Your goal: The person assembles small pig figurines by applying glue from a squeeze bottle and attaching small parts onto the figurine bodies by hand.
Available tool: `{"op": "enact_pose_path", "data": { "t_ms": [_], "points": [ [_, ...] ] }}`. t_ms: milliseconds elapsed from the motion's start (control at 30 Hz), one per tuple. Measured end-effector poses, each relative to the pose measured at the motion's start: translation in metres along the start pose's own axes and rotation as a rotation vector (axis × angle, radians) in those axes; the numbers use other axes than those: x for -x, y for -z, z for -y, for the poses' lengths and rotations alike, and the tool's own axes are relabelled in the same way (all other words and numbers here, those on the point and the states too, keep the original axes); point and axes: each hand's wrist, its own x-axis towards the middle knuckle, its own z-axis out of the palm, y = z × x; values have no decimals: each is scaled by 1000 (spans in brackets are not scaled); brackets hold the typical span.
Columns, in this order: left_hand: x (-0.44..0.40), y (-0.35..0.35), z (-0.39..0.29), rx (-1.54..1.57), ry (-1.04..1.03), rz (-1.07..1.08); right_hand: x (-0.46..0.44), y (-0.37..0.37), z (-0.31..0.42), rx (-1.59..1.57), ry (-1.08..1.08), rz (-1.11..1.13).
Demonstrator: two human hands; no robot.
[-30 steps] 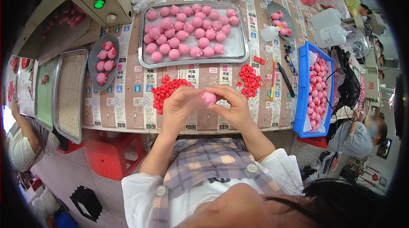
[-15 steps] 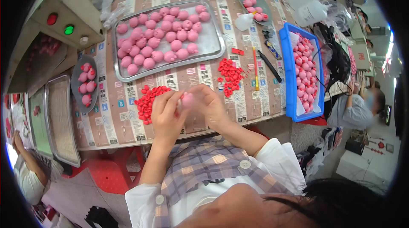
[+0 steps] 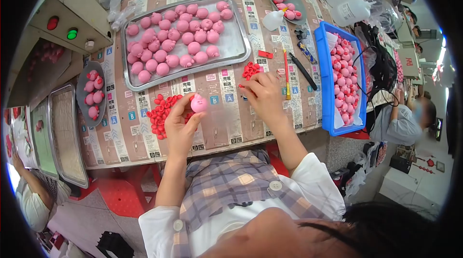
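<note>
Left hand [image 3: 179, 124] grasps a round pink figure [image 3: 198, 104] between thumb and fingers, holding it over the patterned desk [image 3: 219, 135], beside a pile of small red pieces [image 3: 160, 113]. Right hand [image 3: 265, 96], fingers bent and drawn together, reaches to a second red pile [image 3: 251, 69]; whether it grips a piece, one cannot tell. Beyond the hands, a metal tray [image 3: 236, 43] bears loose pink balls [image 3: 194, 48], while a blue bin [image 3: 328, 89] of pink-and-red pieces [image 3: 343, 72] stands at right, past a black pen-like tool [image 3: 303, 71].
</note>
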Motion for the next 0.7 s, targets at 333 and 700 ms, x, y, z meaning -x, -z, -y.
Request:
{"op": "enact_pose_path", "data": {
  "t_ms": [333, 700],
  "points": [
    [1, -19, 0, 235, 64, -63, -7, -13, 60, -236, 315, -61],
    [2, -19, -6, 123, -1, -87, -8, -13, 64, -167, 263, 5]
  ]
}}
